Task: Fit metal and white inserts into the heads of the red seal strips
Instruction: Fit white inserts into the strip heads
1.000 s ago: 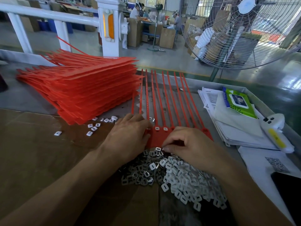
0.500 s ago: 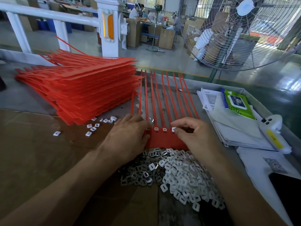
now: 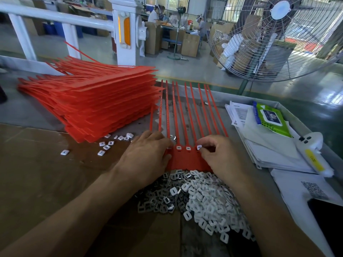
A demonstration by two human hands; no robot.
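1. Seeing the flat red plastic sheet of joined seal strips (image 3: 187,158) lying in the middle of the table, heads near, thin tails running to the far edge.
2. My left hand (image 3: 146,156) lies flat on the sheet's left end, fingers straight, pressing it down, holding nothing.
3. My right hand (image 3: 220,156) is at the sheet's right part, fingertips (image 3: 203,148) pinching a small white square insert (image 3: 199,147) right at a strip head.
4. Two more white inserts (image 3: 183,148) already sit in the heads just left of it.
5. Loose pile of grey metal and white plastic inserts (image 3: 196,197) touches the sheet's near edge, between my forearms.
6. Tall stack of red seal strip sheets (image 3: 96,102) is far left; a few stray white inserts (image 3: 106,146) lie by its near side.
7. Pile of white papers (image 3: 269,151) with a green wipes pack (image 3: 269,117) on it sits at the right.
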